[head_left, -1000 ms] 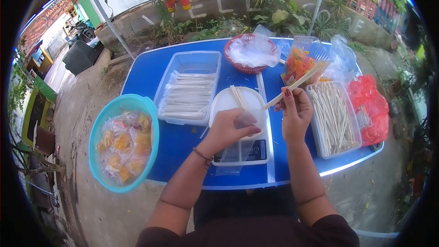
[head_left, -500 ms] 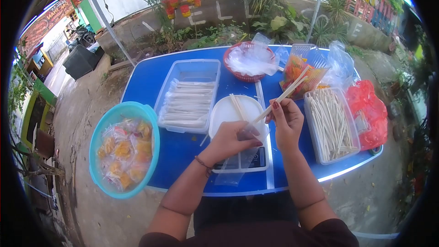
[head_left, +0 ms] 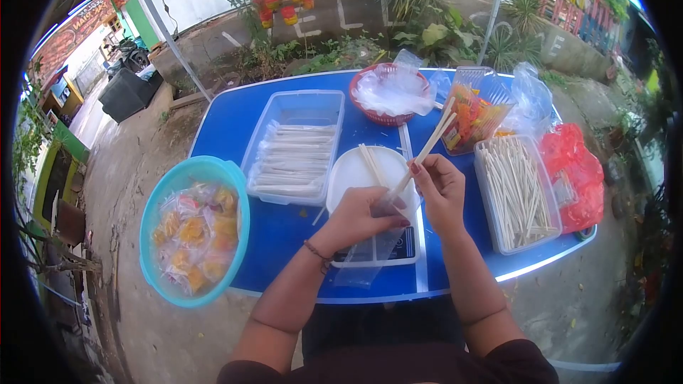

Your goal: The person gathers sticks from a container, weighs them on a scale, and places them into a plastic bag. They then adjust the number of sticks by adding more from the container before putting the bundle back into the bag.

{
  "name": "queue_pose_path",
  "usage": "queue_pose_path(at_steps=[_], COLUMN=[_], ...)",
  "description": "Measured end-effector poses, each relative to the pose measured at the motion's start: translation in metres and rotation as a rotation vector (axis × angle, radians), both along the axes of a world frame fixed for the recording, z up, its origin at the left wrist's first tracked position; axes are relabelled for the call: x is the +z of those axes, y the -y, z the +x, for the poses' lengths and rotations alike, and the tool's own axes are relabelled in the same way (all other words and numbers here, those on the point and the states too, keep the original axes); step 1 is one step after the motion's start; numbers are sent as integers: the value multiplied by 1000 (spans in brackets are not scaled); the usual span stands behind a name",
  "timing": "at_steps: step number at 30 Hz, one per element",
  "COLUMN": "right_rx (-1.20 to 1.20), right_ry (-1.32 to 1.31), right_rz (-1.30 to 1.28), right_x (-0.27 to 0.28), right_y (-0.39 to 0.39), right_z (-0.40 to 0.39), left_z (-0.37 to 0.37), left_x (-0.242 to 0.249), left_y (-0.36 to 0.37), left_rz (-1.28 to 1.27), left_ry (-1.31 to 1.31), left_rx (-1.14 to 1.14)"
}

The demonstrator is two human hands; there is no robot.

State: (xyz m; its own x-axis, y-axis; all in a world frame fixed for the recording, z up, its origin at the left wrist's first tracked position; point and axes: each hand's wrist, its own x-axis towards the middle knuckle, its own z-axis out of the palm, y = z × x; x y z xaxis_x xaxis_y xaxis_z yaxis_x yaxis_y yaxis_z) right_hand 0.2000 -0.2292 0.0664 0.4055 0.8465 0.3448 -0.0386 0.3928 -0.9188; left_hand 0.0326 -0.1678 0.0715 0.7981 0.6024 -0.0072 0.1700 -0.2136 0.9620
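Observation:
My left hand [head_left: 359,219] is closed on a clear plastic bag [head_left: 366,259], which hangs down over the front of a white scale [head_left: 341,171]. Pinched in my right hand [head_left: 440,188] are several pale sticks [head_left: 432,141], tilted up to the right, their lower ends at the bag's mouth beside my left fingers. A few more sticks [head_left: 371,163] lie on the scale's round plate. Right of my hands, a clear box [head_left: 518,192] holds many loose sticks. Behind and to the left, another box [head_left: 295,156] holds wrapped bundles of sticks.
A turquoise basin [head_left: 244,242] with bagged yellow food sits at the left edge of the blue table [head_left: 277,242]. At the back are a red basket [head_left: 388,118] of plastic bags and a clear container [head_left: 473,110] with colourful packets. A red bag [head_left: 580,185] lies far right.
My right hand has moved slightly left, and the sticks in it now stand more steeply. My left hand has stayed almost in place on the bag.

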Motion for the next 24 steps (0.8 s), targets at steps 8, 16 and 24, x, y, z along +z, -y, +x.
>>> queue_pose_path(at_steps=[8, 16, 24], right_rx=[16, 88, 5], right_ry=[71, -52, 52], right_rz=[-44, -56, -76], right_x=[-8, -3, 7], right_y=[-7, -5, 0], right_z=[3, 0, 6], left_z=[-1, -3, -2], left_x=[-1, -3, -2], left_y=[-4, -7, -7], left_rz=[-200, -213, -151], left_ry=[213, 210, 169], left_rx=[45, 63, 64])
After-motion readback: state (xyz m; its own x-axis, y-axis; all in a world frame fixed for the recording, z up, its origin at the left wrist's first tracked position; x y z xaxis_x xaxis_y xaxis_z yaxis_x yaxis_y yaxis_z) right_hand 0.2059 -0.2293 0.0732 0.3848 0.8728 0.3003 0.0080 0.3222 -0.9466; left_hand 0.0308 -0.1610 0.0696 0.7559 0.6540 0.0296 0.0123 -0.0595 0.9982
